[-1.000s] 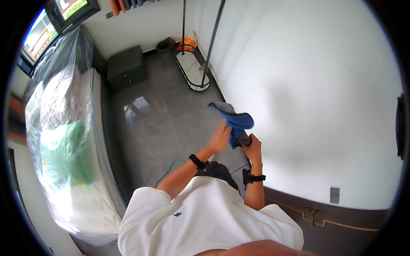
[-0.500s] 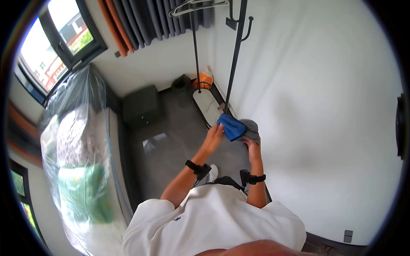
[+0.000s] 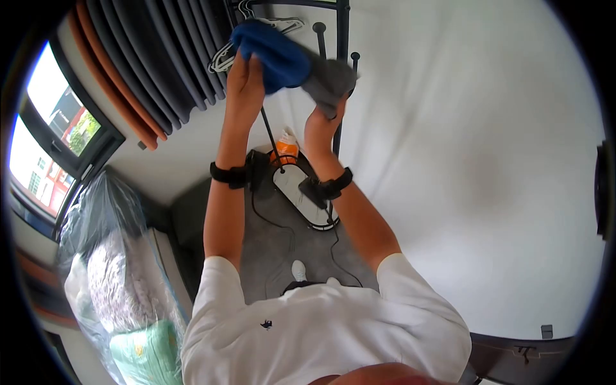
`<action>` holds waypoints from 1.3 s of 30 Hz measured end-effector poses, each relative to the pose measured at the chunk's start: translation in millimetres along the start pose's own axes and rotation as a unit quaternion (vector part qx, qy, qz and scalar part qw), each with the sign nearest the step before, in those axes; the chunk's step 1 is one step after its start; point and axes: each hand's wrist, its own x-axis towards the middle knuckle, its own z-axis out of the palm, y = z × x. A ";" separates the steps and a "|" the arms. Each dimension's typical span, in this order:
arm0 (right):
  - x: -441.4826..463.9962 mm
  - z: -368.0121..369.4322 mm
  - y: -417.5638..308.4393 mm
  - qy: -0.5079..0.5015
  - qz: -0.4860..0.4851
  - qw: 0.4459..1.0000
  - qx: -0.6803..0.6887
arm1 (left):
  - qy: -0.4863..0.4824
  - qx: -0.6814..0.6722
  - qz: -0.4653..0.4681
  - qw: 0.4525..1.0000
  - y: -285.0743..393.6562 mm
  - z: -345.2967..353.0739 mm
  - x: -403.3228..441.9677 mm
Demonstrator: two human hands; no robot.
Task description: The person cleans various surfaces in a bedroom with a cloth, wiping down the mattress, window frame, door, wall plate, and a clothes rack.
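A two-tone cleaning cloth [image 3: 273, 58], blue on one side and grey on the other, is stretched between my raised hands. Fingers of my left hand [image 3: 245, 86] close on its blue part. My right hand [image 3: 323, 131] grips the grey end, with its fingertips partly covered by the cloth. Just behind the cloth stands a black metal clothes rack [image 3: 343, 38]; whether the cloth touches it I cannot tell. White hangers [image 3: 289, 24] hang from the rack, partly hidden by the cloth.
The rack's pale marble-look base shelf [image 3: 298, 186] is on the floor below, near an orange bag [image 3: 285, 151]. Grey and orange curtains [image 3: 154, 58] hang at upper left. Plastic-wrapped bedding [image 3: 122, 276] lies at left. A white wall [image 3: 475, 167] borders the right side.
Both hands have risen with the cloth from low beside the rack's post to its upper part. My view has tilted up, and the cloth is spread wider between the hands.
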 end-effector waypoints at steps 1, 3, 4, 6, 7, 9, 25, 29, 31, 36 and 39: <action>14.9 -0.3 -4.1 -0.011 -0.095 0.993 -0.063 | -0.031 0.011 0.039 0.999 -3.3 3.9 10.0; 48.8 0.0 2.1 -0.021 -0.244 0.962 -0.118 | -0.081 0.014 0.087 0.993 -21.7 14.9 28.9; 70.3 -4.6 15.5 -0.011 -0.292 0.937 -0.191 | -0.092 0.012 0.085 0.992 -22.6 22.9 39.0; 92.1 -2.3 11.3 -0.035 -0.296 0.924 -0.240 | -0.103 0.001 0.089 0.991 -47.6 40.0 52.6; 99.2 -0.2 12.0 -0.056 -0.298 0.910 -0.282 | -0.115 -0.003 0.094 0.989 -62.6 47.6 59.3; 102.3 -4.8 23.8 -0.105 -0.200 0.949 -0.221 | -0.147 -0.011 0.108 0.983 -82.3 57.6 73.0; 117.9 -82.3 94.7 -0.169 -0.229 0.706 -0.649 | -0.277 -0.112 0.124 0.946 -125.5 16.4 55.2; 135.1 -61.6 61.8 -0.260 -0.288 0.772 -0.504 | -0.366 -0.163 0.056 0.914 -147.2 24.1 81.2; 115.5 -69.0 75.3 -0.151 -0.330 0.800 -0.478 | -0.397 -0.183 0.056 0.898 -152.3 33.0 76.6; 80.0 -84.5 97.9 -0.036 -0.353 0.809 -0.469 | -0.392 -0.276 0.019 0.877 -196.8 46.7 44.2; 69.1 -95.3 93.8 -0.017 -0.343 0.798 -0.495 | -0.410 -0.318 0.062 0.852 -209.0 56.6 39.9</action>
